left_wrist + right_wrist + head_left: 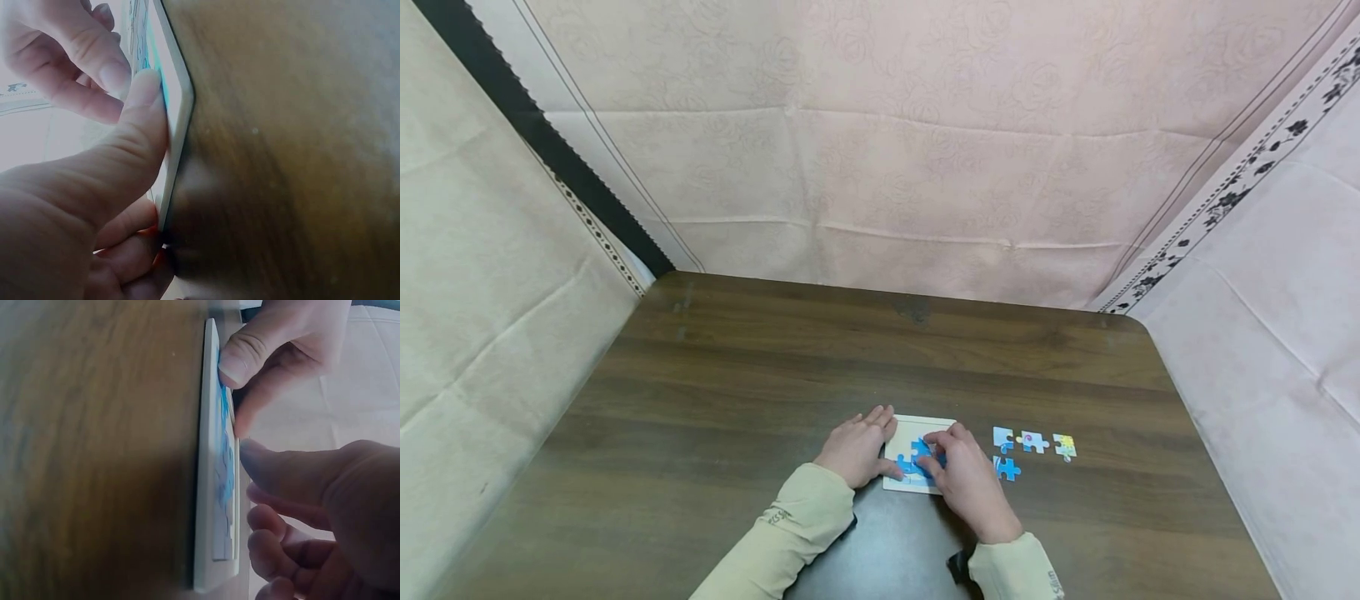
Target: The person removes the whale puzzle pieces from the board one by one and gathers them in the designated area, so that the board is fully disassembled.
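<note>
A pale puzzle board (925, 422) lies on the table, with joined blue puzzle pieces (904, 463) in its lower left part. My left hand (859, 446) lies along the board's left edge, its fingers stretched at the upper corner. In the left wrist view, the left thumb (145, 94) presses on the board's face by its near edge. Over the board, my right hand (966, 475) pinches a blue puzzle piece (921, 447) between thumb and fingers. The right fingers hide part of the picture. Close by in the right wrist view is the right thumb (281, 469).
Right of the board lie several loose pieces: a blue one (1008, 469), a light blue one (1002, 437), a white and blue one (1034, 442) and a yellowish one (1064, 446). The brown wooden table (737, 367) meets pale cloth (880, 167) at its back and sides.
</note>
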Motion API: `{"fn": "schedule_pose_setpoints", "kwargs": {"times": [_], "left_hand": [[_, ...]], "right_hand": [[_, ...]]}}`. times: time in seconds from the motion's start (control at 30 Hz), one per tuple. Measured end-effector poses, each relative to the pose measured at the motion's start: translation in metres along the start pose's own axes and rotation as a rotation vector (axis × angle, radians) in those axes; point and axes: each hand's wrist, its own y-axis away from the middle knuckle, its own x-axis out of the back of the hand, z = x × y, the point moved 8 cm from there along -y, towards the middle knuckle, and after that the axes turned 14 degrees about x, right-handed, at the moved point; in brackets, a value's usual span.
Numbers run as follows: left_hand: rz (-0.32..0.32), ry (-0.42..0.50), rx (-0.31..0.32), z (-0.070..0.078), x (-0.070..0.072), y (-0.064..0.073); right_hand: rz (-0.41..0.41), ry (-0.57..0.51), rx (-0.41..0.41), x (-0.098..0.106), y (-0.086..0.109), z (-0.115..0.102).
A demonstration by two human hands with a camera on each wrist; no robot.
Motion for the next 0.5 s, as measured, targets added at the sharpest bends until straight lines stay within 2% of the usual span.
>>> {"fn": "schedule_pose_setpoints", "kwargs": {"times": [0.5], "left_hand": [[0.005, 0.003, 0.005, 0.0002, -0.0009, 0.0000]], "right_hand": [[-0.002, -0.007, -0.044, -0.0039, -0.0018, 0.0017]]}}
